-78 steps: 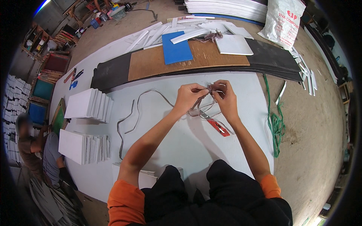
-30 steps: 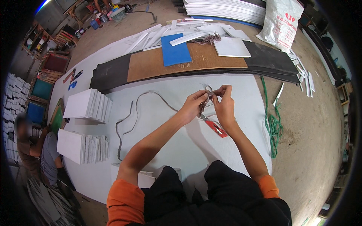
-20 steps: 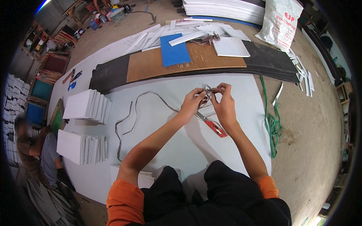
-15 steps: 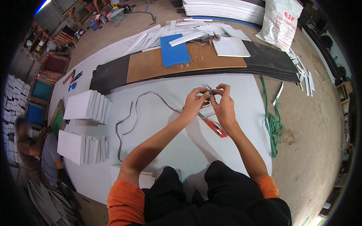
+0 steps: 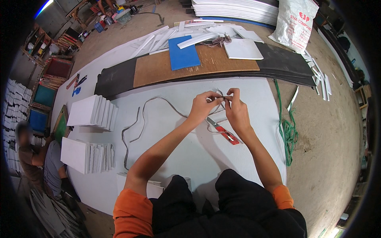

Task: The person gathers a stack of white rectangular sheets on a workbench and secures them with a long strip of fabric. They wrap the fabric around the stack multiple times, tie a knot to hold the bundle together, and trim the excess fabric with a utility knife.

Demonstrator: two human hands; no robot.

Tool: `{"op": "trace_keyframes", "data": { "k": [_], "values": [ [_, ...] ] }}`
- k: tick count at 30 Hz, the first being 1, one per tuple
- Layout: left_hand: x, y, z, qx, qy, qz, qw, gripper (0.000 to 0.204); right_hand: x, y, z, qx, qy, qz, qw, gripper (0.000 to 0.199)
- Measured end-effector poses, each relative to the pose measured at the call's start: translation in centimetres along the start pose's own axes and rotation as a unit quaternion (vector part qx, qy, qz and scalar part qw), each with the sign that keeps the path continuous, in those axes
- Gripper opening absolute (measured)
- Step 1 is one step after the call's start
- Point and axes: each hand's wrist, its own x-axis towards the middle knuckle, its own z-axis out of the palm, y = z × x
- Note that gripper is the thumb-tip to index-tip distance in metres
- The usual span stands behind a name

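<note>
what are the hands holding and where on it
Both the left hand and right hand pinch a thin grey strip at its looped end, between the fingertips.

strip: long thin grey band (image 5: pixel 158 101), limp and curving, lying on the white sheet (image 5: pixel 190 150); its right end is lifted and pinched at the sheet's far side
cutter: red-handled knife (image 5: pixel 223 131), flat on the white sheet, angled, just below the pinched strip end

Upper right: 1 white woven sack (image 5: pixel 294 23) with red printing, bulging and upright on the dirt floor, just beyond the far end of the black sheet (image 5: pixel 283 63). No signs or screens visible.
</note>
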Motion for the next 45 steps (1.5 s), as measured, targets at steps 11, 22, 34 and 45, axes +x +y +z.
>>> {"op": "trace_keyframes", "data": {
  "k": [11, 22, 34, 45],
  "values": [
    [-1.4, -2.8, -5.4, -0.009, 0.016, -0.143, 0.990, 0.026, 0.3, 5.9, -2.9, 0.009, 0.008, 0.096, 0.995, 0.024],
    [-1.2, 0.6, -2.1, -0.105, -0.027, -0.195, 0.975, 0.029, -0.3, 0.7, 0.8, 0.195, -0.014, 0.047, 0.980, 0.030],
    [-1.2, 1.1, -1.3, -0.130, -0.042, -0.165, 0.977, 0.026, -0.4, 0.7, 0.7, 0.053, 0.049, -0.066, 0.995, 0.028],
    [-0.5, 1.6, -1.1, -0.176, -0.084, -0.196, 0.961, 0.030, 0.2, 0.7, -0.1, 0.541, 0.077, 0.262, 0.795, 0.031]
  ]
}}
